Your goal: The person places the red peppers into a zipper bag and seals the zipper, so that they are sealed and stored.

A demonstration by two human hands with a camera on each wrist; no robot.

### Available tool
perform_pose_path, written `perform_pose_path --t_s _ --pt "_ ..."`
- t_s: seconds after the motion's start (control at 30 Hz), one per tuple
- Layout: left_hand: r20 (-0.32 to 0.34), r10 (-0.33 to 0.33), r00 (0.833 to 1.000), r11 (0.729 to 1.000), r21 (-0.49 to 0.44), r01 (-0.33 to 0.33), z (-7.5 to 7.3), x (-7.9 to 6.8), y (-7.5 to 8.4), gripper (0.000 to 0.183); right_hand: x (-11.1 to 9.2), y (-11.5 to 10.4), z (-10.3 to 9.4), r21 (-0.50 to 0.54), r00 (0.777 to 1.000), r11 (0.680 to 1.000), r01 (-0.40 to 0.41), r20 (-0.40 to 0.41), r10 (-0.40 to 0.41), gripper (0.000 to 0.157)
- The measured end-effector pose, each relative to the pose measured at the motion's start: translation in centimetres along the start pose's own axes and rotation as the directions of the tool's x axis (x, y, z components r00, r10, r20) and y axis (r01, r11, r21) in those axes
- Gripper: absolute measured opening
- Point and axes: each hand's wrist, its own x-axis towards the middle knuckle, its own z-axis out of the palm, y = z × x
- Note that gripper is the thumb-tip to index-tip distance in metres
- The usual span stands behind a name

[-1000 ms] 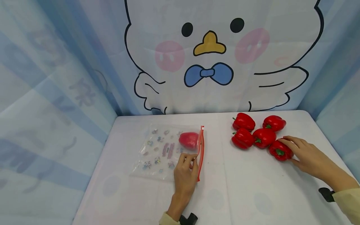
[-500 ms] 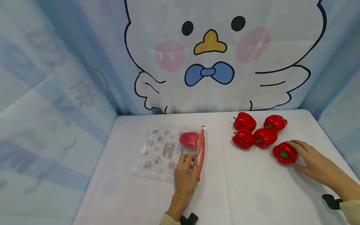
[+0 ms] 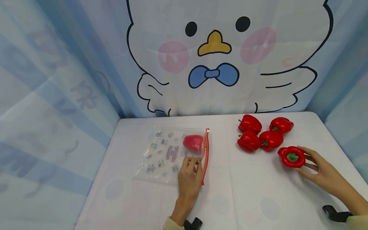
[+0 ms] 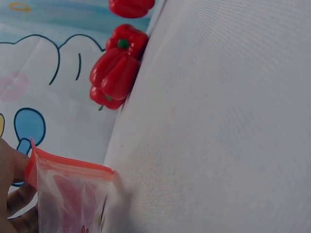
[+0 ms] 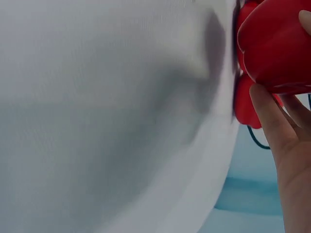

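My left hand (image 3: 188,183) pinches the upper layer of a clear zip bag (image 3: 158,153) beside its red zip edge (image 3: 205,163). The bag lies flat, printed with small figures, its mouth facing right. Inside it, near the mouth, sits a smooth red, rounded thing (image 3: 193,143). In the left wrist view the bag's red edge (image 4: 73,162) is lifted off the table. My right hand (image 3: 322,167) holds a red bell pepper (image 3: 292,157) between thumb and fingers, green stem facing the head camera. The right wrist view shows this pepper (image 5: 282,48) raised above the white cloth.
Several more red bell peppers (image 3: 271,140) stand in a cluster at the back right of the white table (image 3: 244,198). Behind the table hangs a curtain (image 3: 212,99) with a cartoon bird. More blue curtain (image 3: 57,127) closes off the left side.
The right hand has drawn one pepper away from the cluster, toward the front right, and turned its stem upward. The left hand and bag have stayed in place.
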Motion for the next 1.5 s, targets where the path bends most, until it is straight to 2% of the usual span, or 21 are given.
perform_pose_path --t_s 0.13,0.23,0.43,0.7,0.9,1.0,1.2,1.5 --pt "-0.001 0.003 1.0 1.0 0.0 -0.003 0.2 0.0 -0.1 0.017 -0.5 -0.4 0.5 0.104 0.997 0.992 -0.077 0.015 0.076 0.093" --pt "0.001 -0.003 1.0 1.0 0.001 0.003 0.2 0.1 0.0 0.017 -0.7 -0.9 1.0 0.163 0.994 0.981 -0.105 0.038 0.101 0.089" --pt "0.0 -0.009 1.0 1.0 0.001 0.009 0.0 0.1 0.2 0.018 -0.9 -2.2 2.7 0.183 0.988 0.972 -0.145 0.073 0.134 0.087" --pt "-0.014 0.01 1.0 1.0 0.0 -0.01 -0.2 0.0 0.3 0.017 -0.6 -5.7 5.0 0.285 0.996 0.956 -0.066 0.072 0.047 0.084" --pt "-0.038 0.037 0.999 0.999 -0.005 -0.038 -0.2 0.1 0.3 0.016 0.7 -8.4 6.9 0.347 0.996 0.938 0.01 0.078 -0.04 0.081" --pt "-0.034 0.031 0.999 0.999 -0.009 -0.032 -0.2 0.1 0.3 0.016 1.4 -9.5 7.9 0.368 0.995 0.93 0.011 0.091 -0.048 0.079" --pt "-0.032 0.032 0.999 0.999 -0.005 -0.032 -0.2 0.0 0.2 0.019 2.7 -11.5 9.7 0.399 0.986 0.911 -0.109 0.162 0.047 0.076" --pt "-0.037 0.045 0.998 0.999 0.002 -0.045 -0.3 0.2 0.2 0.02 3.9 -14.4 12.0 0.433 0.952 0.862 -0.262 0.261 0.159 0.076"
